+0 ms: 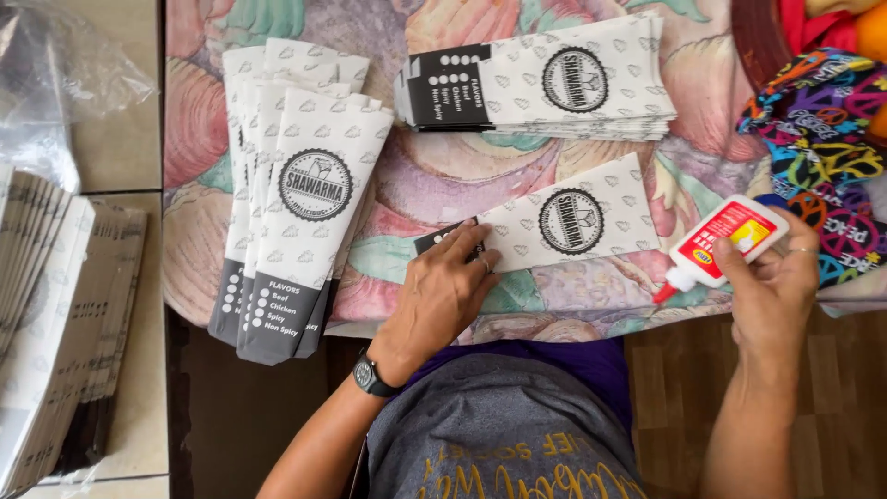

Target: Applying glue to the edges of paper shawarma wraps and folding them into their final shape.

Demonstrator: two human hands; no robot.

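Single paper sleeve lies on the tablecloth; behind it a sleeve stack, left a fanned pile, right the glue bottle.

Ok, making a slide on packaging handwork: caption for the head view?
Left hand presses a printed paper sleeve flat while right hand holds a glue bottle.

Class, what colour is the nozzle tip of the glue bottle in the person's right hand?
Red, on the white glue bottle held in the right hand; head view.
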